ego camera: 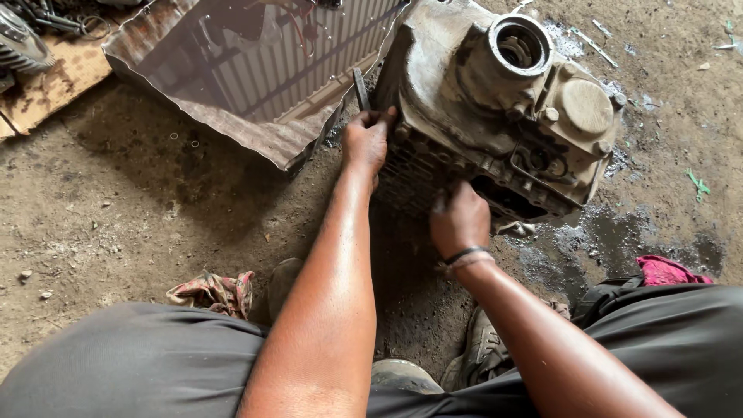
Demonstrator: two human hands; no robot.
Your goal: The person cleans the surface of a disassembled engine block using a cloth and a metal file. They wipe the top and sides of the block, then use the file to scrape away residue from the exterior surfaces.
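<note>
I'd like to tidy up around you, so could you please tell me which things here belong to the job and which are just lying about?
In hand:
- engine casing, touched by both hands
- dark tool, gripped by the left hand
- right hand on the casing's lower edge

Lying about:
- patterned rag
- pink cloth
- liquid-filled tray
- cardboard

Both bare forearms reach forward and down, nearly parallel. The left hand (pixel 367 141) lies farther out, fingers curled in a closed grip. The right hand (pixel 459 219), nearer the body, curls knuckles-up, with dark bands around its wrist.
</note>
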